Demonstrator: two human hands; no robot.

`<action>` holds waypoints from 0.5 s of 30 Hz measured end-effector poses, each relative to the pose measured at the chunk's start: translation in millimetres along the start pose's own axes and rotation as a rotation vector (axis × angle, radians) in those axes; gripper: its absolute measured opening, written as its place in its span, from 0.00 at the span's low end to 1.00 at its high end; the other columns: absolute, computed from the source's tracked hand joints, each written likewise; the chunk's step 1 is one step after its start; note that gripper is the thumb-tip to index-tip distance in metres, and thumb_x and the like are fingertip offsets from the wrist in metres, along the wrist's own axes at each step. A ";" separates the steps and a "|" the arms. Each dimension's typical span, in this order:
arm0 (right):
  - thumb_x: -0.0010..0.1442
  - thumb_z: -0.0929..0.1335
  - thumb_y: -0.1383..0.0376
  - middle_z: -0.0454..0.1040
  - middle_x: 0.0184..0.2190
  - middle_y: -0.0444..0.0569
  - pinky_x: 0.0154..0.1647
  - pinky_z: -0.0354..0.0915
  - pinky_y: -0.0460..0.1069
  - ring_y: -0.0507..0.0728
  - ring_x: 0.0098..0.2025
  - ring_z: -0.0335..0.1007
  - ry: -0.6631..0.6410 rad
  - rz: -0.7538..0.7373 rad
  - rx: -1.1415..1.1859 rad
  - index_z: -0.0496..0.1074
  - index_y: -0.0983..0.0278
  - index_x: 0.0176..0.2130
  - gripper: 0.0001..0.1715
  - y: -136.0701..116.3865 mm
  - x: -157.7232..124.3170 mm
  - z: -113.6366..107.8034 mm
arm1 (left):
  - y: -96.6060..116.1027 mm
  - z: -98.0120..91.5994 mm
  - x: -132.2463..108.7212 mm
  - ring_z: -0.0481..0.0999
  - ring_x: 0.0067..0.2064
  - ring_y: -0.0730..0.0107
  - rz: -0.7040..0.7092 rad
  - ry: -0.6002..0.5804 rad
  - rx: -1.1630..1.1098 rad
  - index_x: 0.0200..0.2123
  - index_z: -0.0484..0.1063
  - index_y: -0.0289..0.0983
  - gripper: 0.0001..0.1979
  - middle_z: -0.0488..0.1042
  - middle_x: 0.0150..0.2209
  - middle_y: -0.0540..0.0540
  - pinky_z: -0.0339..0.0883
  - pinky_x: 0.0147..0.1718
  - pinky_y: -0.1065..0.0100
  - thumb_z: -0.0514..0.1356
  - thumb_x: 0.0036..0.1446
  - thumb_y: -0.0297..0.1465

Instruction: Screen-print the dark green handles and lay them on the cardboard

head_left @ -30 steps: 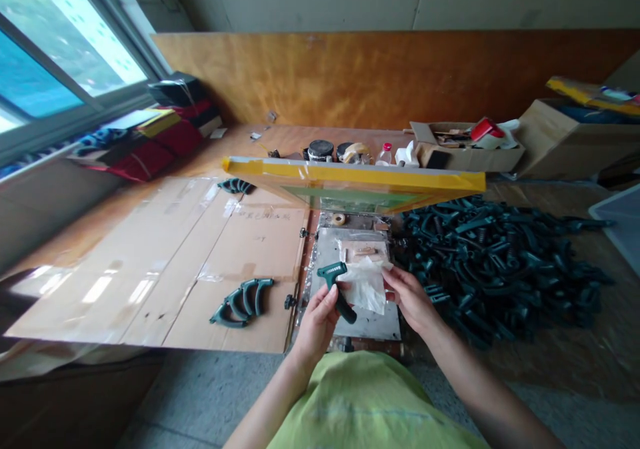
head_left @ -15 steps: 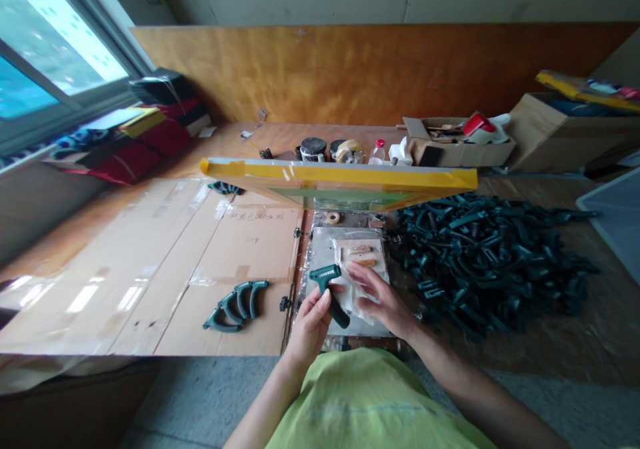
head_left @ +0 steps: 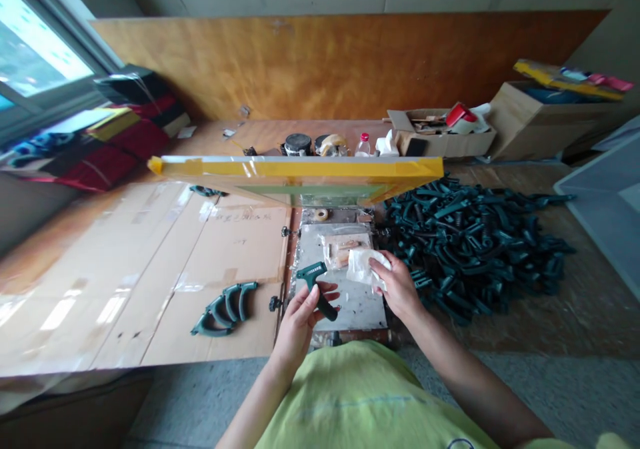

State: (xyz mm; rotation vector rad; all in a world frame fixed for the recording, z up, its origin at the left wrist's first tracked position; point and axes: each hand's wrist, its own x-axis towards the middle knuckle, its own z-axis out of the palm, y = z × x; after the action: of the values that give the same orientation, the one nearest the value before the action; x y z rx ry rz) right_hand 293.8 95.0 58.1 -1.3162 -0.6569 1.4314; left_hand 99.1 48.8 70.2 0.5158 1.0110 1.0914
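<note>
At lower centre the left hand [head_left: 299, 317] pinched a green handle [head_left: 316, 288] over the metal plate [head_left: 357, 306], and the right hand [head_left: 400, 290] gripped a white cloth [head_left: 367, 266] nearby; so light a pinch risked dropping the handle.

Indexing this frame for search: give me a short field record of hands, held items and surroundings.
left hand: grips green handle, over metal plate
right hand: holds crumpled white cloth
right of plate: pile of dark green handles
left, on cardboard: three green handles laid together
behind plate: yellow-taped frame, raised
</note>
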 end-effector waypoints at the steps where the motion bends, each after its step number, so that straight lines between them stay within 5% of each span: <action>1: 0.46 0.75 0.54 0.69 0.25 0.40 0.12 0.51 0.40 0.48 0.20 0.60 0.018 -0.003 -0.014 0.71 0.61 0.36 0.20 -0.5 -0.6 -0.6 | -1.3 1.6 0.2 0.77 0.44 0.59 -0.007 0.003 0.006 0.39 0.76 0.34 0.15 0.77 0.44 0.39 0.72 0.38 0.63 0.63 0.56 0.41; 10: 0.41 0.78 0.61 0.76 0.33 0.43 0.32 0.66 0.45 0.53 0.34 0.70 -0.069 -0.089 0.033 0.73 0.61 0.38 0.23 6.3 -2.8 2.1 | -14.1 3.9 -1.4 0.76 0.40 0.64 -0.050 0.032 0.000 0.39 0.76 0.33 0.17 0.76 0.41 0.40 0.69 0.35 0.68 0.64 0.54 0.41; 15: 0.40 0.79 0.58 0.74 0.28 0.43 0.30 0.65 0.46 0.52 0.29 0.68 -0.084 -0.015 0.108 0.72 0.63 0.32 0.21 5.3 -3.9 4.2 | -16.4 2.0 -1.2 0.76 0.39 0.65 -0.058 0.050 -0.016 0.38 0.76 0.33 0.18 0.76 0.41 0.40 0.69 0.34 0.68 0.65 0.53 0.42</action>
State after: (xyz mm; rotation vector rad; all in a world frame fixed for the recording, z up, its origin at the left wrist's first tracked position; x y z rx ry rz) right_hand 287.7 90.7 55.9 -1.1696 -0.6343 1.4956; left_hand 108.7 41.2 59.0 0.4459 1.0538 1.0640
